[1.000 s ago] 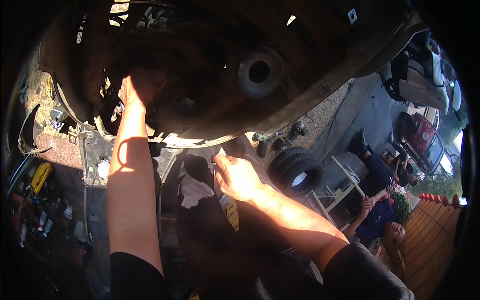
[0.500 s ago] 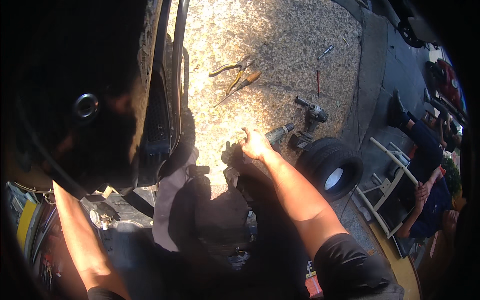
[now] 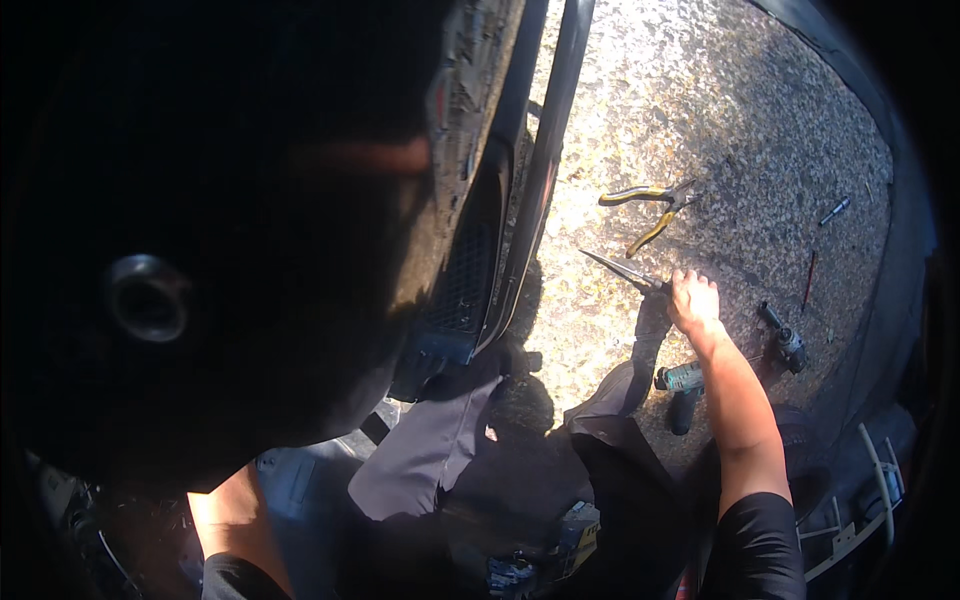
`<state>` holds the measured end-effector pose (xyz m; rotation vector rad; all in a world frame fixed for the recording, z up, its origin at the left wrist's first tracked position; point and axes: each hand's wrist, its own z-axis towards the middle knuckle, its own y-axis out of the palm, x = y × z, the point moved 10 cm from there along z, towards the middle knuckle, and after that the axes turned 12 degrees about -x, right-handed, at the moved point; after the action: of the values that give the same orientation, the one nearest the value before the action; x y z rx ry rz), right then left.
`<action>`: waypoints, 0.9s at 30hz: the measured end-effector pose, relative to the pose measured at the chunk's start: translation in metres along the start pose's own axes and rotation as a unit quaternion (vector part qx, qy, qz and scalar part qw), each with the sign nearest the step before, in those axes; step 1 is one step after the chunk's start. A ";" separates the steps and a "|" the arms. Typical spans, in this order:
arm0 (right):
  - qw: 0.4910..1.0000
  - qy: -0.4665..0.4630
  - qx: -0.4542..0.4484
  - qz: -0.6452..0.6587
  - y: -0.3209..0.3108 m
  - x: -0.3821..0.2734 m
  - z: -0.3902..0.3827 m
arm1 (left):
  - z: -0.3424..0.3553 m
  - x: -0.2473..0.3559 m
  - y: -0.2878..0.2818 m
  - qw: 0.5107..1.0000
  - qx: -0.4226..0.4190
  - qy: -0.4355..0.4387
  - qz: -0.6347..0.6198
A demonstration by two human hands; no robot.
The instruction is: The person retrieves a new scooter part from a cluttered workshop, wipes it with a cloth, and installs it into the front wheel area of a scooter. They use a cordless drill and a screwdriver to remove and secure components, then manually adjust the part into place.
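My right hand (image 3: 692, 300) is closed around the handle of a screwdriver (image 3: 622, 269), low over the speckled ground. The long, thin shaft points to the upper left, and my fingers hide the handle. Just beyond it lie pliers (image 3: 655, 210) with yellow-and-black handles, jaws to the right. My left forearm reaches up from the lower left and passes behind a large dark vehicle part (image 3: 455, 330), which hides my left hand.
Right of my forearm lies a cordless power tool (image 3: 787, 345); a teal-bodied drill (image 3: 682, 378) is partly behind the arm. A socket extension (image 3: 835, 210) and a thin red rod (image 3: 810, 280) lie farther right. A cream metal frame (image 3: 870, 525) stands at the lower right.
My right hand has moved from near the drill to the screwdriver and closed on it. The view has shifted, so the ground and tools appear farther right. The left hand stays hidden.
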<state>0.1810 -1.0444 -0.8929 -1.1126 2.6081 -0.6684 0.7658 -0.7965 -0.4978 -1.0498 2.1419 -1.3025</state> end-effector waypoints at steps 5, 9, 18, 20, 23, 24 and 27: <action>0.960 0.006 -0.049 0.277 -0.046 -0.021 -0.189 | 0.009 -0.002 0.006 0.998 -0.023 -0.046 -0.033; 0.848 -0.162 -0.107 0.493 -0.185 -0.079 -0.364 | 0.024 0.006 0.027 0.991 -0.064 -0.086 -0.086; 0.935 -0.276 0.105 0.195 -0.526 -0.296 -0.448 | 0.040 0.033 0.044 0.962 -0.150 -0.108 -0.201; 0.965 -0.206 0.162 0.001 -0.567 -0.345 -0.423 | 0.042 0.034 0.046 0.956 -0.165 -0.106 -0.220; 0.988 -0.134 0.059 -0.055 -0.580 -0.391 -0.358 | 0.045 0.032 0.050 0.948 -0.181 -0.098 -0.244; 0.992 -0.104 0.023 -0.070 -0.577 -0.398 -0.340 | 0.047 0.031 0.051 0.945 -0.185 -0.096 -0.251; 0.996 -0.065 -0.010 -0.053 -0.573 -0.412 -0.302 | 0.050 0.028 0.053 0.938 -0.202 -0.090 -0.268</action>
<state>0.7073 -0.9969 -0.3365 -1.2645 2.4653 -0.5711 0.7613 -0.8322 -0.5676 -1.9483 2.1038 -0.9253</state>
